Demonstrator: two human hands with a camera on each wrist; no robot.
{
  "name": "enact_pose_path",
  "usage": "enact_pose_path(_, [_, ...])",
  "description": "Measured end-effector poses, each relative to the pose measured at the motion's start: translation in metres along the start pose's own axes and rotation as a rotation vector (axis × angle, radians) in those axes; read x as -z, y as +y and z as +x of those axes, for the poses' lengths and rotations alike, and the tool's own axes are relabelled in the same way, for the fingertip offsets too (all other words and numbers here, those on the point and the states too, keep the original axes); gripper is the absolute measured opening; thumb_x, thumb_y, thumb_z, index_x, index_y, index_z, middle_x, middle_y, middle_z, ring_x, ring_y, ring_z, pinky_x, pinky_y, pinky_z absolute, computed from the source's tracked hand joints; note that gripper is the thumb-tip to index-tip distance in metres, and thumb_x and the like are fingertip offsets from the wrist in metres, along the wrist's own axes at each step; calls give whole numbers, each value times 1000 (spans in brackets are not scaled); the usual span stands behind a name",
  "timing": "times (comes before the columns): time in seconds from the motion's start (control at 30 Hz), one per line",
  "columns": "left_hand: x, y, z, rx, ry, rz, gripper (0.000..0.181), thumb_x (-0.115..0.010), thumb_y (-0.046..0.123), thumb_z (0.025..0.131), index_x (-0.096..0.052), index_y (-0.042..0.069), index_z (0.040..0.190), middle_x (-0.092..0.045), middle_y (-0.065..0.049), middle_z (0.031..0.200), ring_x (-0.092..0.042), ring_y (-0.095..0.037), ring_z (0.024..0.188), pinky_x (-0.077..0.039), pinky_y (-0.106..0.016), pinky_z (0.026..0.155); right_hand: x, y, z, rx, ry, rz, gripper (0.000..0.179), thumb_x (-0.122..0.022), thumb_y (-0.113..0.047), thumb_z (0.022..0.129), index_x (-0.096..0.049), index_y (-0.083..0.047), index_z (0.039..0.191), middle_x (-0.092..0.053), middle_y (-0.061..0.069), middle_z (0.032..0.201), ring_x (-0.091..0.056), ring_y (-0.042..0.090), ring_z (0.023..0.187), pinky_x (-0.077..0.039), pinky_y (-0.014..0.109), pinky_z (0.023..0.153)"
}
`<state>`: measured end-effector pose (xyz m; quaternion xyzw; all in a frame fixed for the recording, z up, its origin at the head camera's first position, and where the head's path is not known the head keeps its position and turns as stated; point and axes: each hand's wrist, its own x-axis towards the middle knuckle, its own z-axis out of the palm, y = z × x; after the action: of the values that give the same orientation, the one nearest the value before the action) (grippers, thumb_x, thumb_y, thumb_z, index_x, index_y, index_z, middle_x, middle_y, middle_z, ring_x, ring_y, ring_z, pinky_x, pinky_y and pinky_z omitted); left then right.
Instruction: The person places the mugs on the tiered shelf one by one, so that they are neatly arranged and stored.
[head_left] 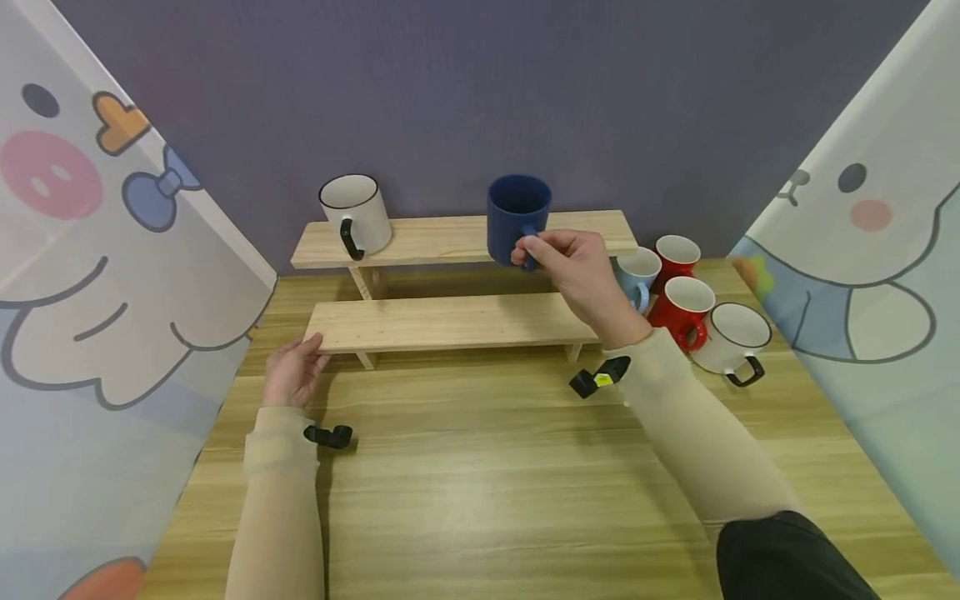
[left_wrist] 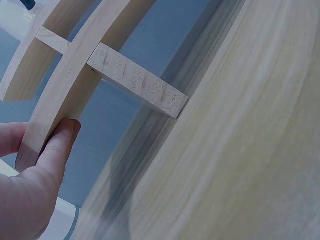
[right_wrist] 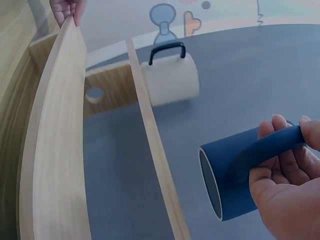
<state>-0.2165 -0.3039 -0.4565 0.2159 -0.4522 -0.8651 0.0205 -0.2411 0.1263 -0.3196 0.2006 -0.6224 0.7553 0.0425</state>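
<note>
- Dark blue mug (head_left: 517, 212): upright at the right part of the upper shelf (head_left: 438, 239); the right wrist view shows its base just apart from the board.
- Your right hand (head_left: 576, 271): the fingers (right_wrist: 285, 165) pinch the mug's handle (right_wrist: 270, 147), presumably to keep the base free and your knuckles off the board.
- Your left hand (head_left: 292, 373): thumb and fingers grip the near left corner of the lower shelf (head_left: 442, 321), probably to steady the stand.
- White mug (head_left: 367, 221): upright at the upper shelf's left end, black handle turned near, likely for easy grasping.
- Right-hand group: four mugs cluster on the surface (head_left: 465, 450) beside the shelves, probably for your right arm's reach.
- Count, mugs: six; one dark blue, one light blue (head_left: 637, 265), two red (head_left: 678, 300), two white.
- Count, shelves: two, one per level.
</note>
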Motion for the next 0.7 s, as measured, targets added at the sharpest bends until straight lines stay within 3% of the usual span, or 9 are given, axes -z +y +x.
enact_pose_path(0.33, [0,1,-1,3,-1,5,60,-62,0,101,-30,-10,151,-68,-11,101,-71,-17,91,-53,-23,93,-45,20,38,-72,47,-100,25,-69,-19,100,-76,5,99,-75,13,93,-70,25,96,-56,32,84])
enact_pose_path(0.7, [1,1,-3,7,-7,22,68,-62,1,102,-23,-9,156,-66,-10,102,-71,-15,91,-53,-22,93,-73,40,63,-27,62,-189,27,-68,-21,102,-77,5,101,-75,11,94,-67,20,102,-52,26,98])
